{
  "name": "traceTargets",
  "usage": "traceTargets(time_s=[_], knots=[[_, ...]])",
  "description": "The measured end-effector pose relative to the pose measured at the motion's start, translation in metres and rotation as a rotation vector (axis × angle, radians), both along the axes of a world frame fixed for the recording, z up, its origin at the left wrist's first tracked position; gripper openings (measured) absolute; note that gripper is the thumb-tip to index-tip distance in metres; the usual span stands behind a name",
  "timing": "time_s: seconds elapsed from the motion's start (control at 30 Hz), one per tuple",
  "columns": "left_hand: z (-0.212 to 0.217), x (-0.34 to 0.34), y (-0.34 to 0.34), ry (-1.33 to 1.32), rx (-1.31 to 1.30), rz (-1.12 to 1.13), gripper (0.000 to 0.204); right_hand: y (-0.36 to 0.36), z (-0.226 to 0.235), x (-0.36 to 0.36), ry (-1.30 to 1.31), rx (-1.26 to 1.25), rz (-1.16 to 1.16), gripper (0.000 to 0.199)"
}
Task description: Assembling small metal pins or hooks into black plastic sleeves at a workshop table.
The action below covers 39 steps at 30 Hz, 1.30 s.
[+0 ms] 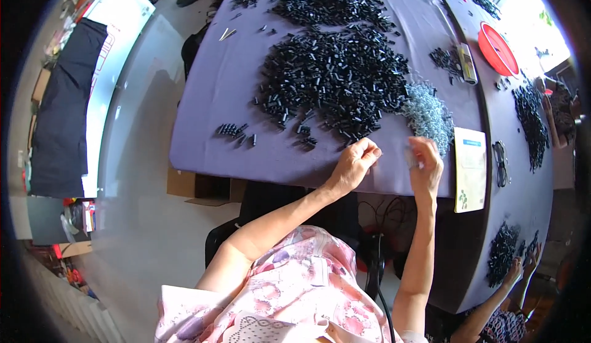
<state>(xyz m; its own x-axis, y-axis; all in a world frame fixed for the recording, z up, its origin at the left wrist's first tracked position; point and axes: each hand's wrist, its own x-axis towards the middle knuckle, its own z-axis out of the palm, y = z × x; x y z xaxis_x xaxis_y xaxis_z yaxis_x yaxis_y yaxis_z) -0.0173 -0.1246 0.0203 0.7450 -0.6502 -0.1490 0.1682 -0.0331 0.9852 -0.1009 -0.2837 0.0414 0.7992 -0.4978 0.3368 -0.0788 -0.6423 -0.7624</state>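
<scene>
My left hand (359,161): fingers curled, thumb near forefinger, at the near edge of the black pile; whether they grip anything, I cannot tell.
My right hand (426,161): fingers bent, blurred, by the clear pile; grip or contact, I cannot tell.
Black tube pieces (332,72): large heap, ahead of my left hand.
Clear small parts (429,112): heap bordering the black one.
Risk: mixed heaps, should my right wrist sweep sideways; dropped pieces, should a pinch loosen near the table edge.
Obstruction: yellow booklet (470,170), limiting rightward room.
Beyond: red basket (498,48).

Left grip (357,161) finger-to-thumb, apparently.
</scene>
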Motion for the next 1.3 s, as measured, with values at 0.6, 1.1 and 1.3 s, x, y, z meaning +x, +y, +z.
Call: traceTargets(time_s=[0.6,1.1,1.3], knots=[[0.011,0.021,0.091,-0.782,0.352,0.299,0.005,0.075,-0.024,0.014,-0.034,0.225,0.260,0.040],[-0.011,0.047,0.101,-1.018,0.524,0.121,0.009,0.084,-0.040,0.015,-0.079,0.569,0.225,0.029],[-0.006,0.041,0.104,-0.918,0.397,0.235,0.011,0.083,-0.040,0.019,-0.098,0.357,0.257,0.038]])
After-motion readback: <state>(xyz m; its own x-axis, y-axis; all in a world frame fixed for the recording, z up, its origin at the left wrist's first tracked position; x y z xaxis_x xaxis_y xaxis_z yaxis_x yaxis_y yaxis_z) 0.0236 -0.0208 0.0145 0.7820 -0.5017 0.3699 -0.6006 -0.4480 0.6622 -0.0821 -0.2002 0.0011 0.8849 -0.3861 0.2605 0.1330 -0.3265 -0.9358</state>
